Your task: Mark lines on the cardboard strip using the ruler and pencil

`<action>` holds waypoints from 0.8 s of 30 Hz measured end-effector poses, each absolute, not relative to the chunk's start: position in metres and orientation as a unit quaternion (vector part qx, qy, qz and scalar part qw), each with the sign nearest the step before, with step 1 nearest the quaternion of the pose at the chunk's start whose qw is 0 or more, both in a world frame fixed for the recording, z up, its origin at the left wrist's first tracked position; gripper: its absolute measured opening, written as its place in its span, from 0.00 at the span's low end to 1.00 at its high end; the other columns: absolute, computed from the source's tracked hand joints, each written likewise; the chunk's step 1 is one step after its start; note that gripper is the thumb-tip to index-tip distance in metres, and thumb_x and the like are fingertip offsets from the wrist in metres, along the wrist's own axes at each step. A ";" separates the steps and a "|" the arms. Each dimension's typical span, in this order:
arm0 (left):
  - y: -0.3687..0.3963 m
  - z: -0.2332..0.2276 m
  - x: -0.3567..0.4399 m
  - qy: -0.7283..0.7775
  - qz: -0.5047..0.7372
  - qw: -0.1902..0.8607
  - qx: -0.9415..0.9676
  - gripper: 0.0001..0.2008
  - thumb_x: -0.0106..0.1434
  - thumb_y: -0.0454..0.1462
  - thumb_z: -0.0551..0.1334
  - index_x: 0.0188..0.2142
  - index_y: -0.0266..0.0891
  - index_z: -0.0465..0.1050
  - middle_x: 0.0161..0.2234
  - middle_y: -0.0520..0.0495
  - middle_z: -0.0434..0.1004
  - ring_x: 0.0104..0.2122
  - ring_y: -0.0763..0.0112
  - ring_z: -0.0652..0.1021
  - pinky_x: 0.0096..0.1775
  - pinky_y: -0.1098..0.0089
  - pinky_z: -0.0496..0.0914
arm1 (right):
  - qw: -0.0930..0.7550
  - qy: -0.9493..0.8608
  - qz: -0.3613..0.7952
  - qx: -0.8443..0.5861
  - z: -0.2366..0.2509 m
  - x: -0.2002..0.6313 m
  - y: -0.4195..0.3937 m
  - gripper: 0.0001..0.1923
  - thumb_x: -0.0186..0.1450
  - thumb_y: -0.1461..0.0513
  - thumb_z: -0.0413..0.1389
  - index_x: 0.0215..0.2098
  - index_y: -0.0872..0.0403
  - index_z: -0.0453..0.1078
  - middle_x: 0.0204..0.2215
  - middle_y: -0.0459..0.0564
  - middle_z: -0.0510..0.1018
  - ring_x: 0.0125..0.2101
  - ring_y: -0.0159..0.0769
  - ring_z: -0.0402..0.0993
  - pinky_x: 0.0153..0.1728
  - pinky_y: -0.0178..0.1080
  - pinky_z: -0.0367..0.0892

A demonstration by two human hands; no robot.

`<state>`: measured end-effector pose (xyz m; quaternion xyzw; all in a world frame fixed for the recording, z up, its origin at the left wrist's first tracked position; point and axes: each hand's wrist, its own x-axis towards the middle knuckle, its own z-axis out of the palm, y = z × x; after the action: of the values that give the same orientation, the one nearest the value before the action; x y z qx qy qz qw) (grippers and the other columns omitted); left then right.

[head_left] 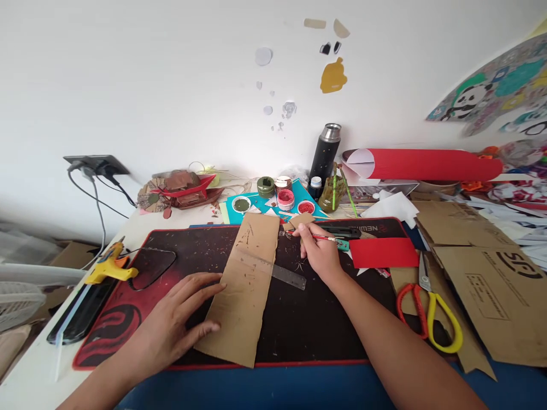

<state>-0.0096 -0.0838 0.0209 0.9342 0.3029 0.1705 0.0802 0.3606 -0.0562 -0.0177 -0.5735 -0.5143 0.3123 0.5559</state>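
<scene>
Left hand [175,313] spread at the cardboard strip [243,296], right hand [318,250] around a red pencil [320,237]

The right hand pinches the slim pencil between thumb and fingers, near a small cardboard piece [304,220]. The left hand grasps nothing: its fingers are spread, with the fingertips at the strip's left edge and the thumb over its lower part.

The strip lies flat on the dark mat [325,330] between the two hands, slanting away from the person. The right hand is apart from it, off the upper right side. A clear ruler [289,277] lies across the strip, one end reaching onto the mat.

Beyond the strip's far end, paint pots stand together. One jar [265,187] holds dark green paint, and a shallow lid [241,204] before it carries the same colour. A pink-red pot [285,199] has red paint inside; another lid [306,208], near the right hand, holds red too. Farther right, a glass jar [329,199] contains murky olive liquid. Two green-handled brushes [334,185] lean there, though whether both stand inside is unclear. Behind rises a black flask [325,154], its contents hidden.

Right of the right hand lie red paper [384,252] and, nearer the person, scissors [424,282].
</scene>
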 end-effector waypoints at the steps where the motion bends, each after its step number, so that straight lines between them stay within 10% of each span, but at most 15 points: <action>1: -0.090 0.018 -0.017 0.302 0.154 0.085 0.937 0.29 0.77 0.55 0.64 0.71 0.49 0.69 0.68 0.41 0.76 0.63 0.52 0.79 0.60 0.56 0.80 | 0.555 -0.514 0.314 -0.574 -0.018 0.360 -0.056 0.32 0.76 0.35 0.54 0.35 0.51 0.78 0.12 0.39 0.68 0.14 0.35 0.68 0.22 0.37 0.62; 20: -0.121 -0.002 0.022 0.260 0.157 0.105 0.947 0.29 0.76 0.58 0.63 0.68 0.45 0.74 0.65 0.38 0.79 0.62 0.50 0.79 0.60 0.51 0.79 | 0.518 -0.533 0.313 -0.591 -0.016 0.353 -0.061 0.33 0.75 0.33 0.54 0.34 0.51 0.79 0.13 0.40 0.69 0.15 0.35 0.70 0.22 0.37 0.65; 24: -0.099 0.011 0.041 0.287 0.190 0.057 0.937 0.19 0.81 0.43 0.60 0.66 0.41 0.74 0.66 0.38 0.79 0.65 0.53 0.78 0.63 0.52 0.77 | 0.498 -0.554 0.318 -0.587 -0.015 0.352 -0.061 0.32 0.75 0.34 0.54 0.35 0.51 0.80 0.14 0.41 0.70 0.15 0.35 0.71 0.23 0.37 0.64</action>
<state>0.0409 -0.0994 0.0111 0.9372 0.2872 0.1896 0.0568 0.3517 -0.0609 -0.0155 -0.5869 -0.5537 0.3178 0.4980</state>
